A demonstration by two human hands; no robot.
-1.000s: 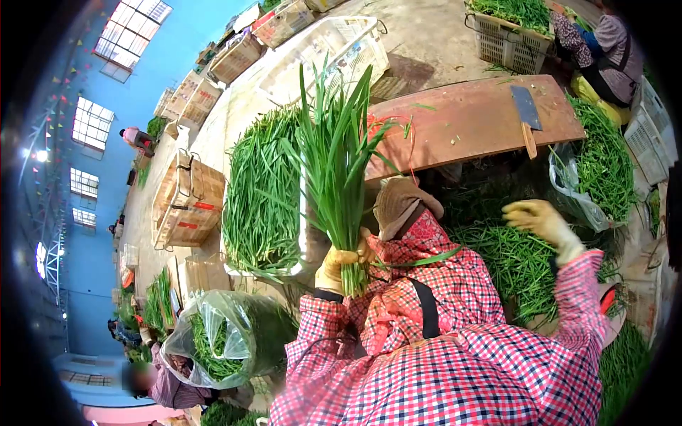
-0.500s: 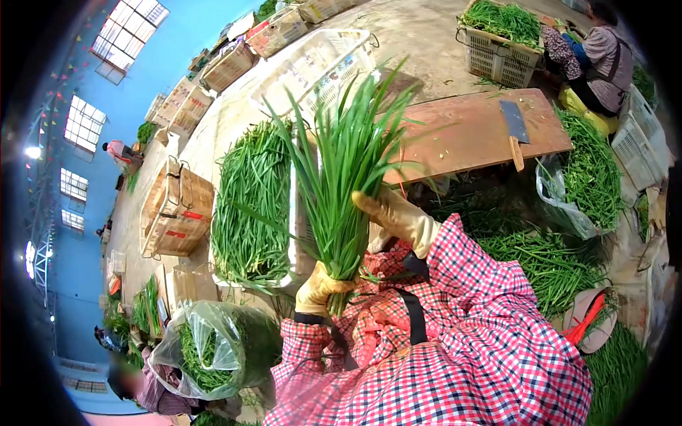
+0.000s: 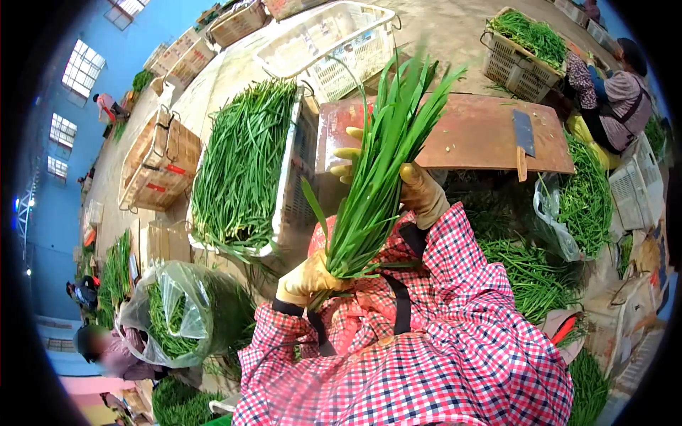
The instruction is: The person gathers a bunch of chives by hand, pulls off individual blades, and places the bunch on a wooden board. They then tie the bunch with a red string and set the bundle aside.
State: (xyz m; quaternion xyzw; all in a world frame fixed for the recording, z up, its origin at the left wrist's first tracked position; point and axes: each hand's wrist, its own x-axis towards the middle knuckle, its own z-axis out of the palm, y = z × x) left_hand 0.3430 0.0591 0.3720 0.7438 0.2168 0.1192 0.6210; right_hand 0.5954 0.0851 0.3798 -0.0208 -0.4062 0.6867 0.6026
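In the head view, long-leaved green bunch (image 3: 383, 170): tilted, tips upward, near the heaped white plastic crate (image 3: 285, 174).
Yellow-gloved left hand (image 3: 307, 279): closed around the bunch's lower stems.
Yellow-gloved right hand (image 3: 425, 195): spread wide behind the leaves; contact unclear.
Leaves and stems: probably light, limp toward the tips, easily bruised; best gripped low, where seemingly firmest.

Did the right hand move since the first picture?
Yes, to the left: the right hand was below the knife on the board; now it is left of that knife, around the green bunch.
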